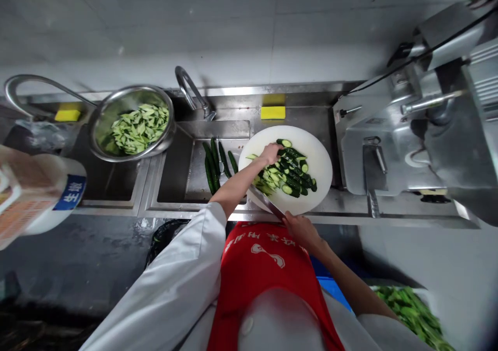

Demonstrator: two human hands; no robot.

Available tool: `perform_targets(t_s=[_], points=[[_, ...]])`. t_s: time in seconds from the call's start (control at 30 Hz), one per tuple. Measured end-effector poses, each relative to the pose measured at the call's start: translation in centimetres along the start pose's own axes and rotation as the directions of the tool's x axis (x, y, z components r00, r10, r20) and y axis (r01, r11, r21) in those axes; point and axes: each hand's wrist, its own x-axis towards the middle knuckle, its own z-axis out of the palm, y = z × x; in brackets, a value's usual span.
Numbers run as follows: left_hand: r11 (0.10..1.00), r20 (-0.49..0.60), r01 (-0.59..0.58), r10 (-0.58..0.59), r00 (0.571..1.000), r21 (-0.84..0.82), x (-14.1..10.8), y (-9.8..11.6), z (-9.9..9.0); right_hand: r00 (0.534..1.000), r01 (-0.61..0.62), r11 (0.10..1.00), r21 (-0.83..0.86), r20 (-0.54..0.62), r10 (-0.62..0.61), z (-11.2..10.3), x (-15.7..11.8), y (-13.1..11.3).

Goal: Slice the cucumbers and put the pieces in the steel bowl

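Note:
A round white cutting board (pixel 321 156) lies on the steel counter, bearing several cucumber pieces (pixel 298 172) and pale green slices (pixel 272 177). My left hand (pixel 271 153) rests on the upper left of the cucumber pieces, fingers bent; whether it grips one is hard to tell. In my right hand (pixel 301 229), at the board's near edge, is the handle of a knife (pixel 268 203), its blade angled up and left beside the slices. Whole cucumbers (pixel 213 164) lie in the sink to the left. A steel bowl (pixel 169 128) farther left holds cut slices (pixel 140 128).
Faucets (pixel 190 89) stand behind the sinks. Yellow sponges (pixel 273 112) sit along the back ledge. A metal slicing machine (pixel 392 133) fills the right side, with another knife (pixel 373 180) on it. A white container (pixel 54 195) is at far left; leafy greens (pixel 414 312) lie low right.

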Motion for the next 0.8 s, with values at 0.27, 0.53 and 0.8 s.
perform_targets(t_s=[0.27, 0.53, 0.8], points=[[0.972, -0.345, 0.174, -0.219, 0.913, -0.156, -6.8, -2.8, -10.8, 0.998, -0.052, 0.997, 0.059, -0.022, 0.053, 0.5, 0.3, -0.8], [0.879, -0.301, 0.428, -0.475, 0.827, -0.211, -21.4, -1.1, -5.9, 0.989, -0.145, 0.984, 0.105, 0.012, 0.144, -1.1, 2.3, -0.2], [0.888, -0.351, 0.33, -0.435, 0.83, -0.321, -24.1, 2.0, 0.0, 0.995, -0.097, 0.995, -0.017, 0.016, 0.097, -1.1, 1.5, -1.0]])
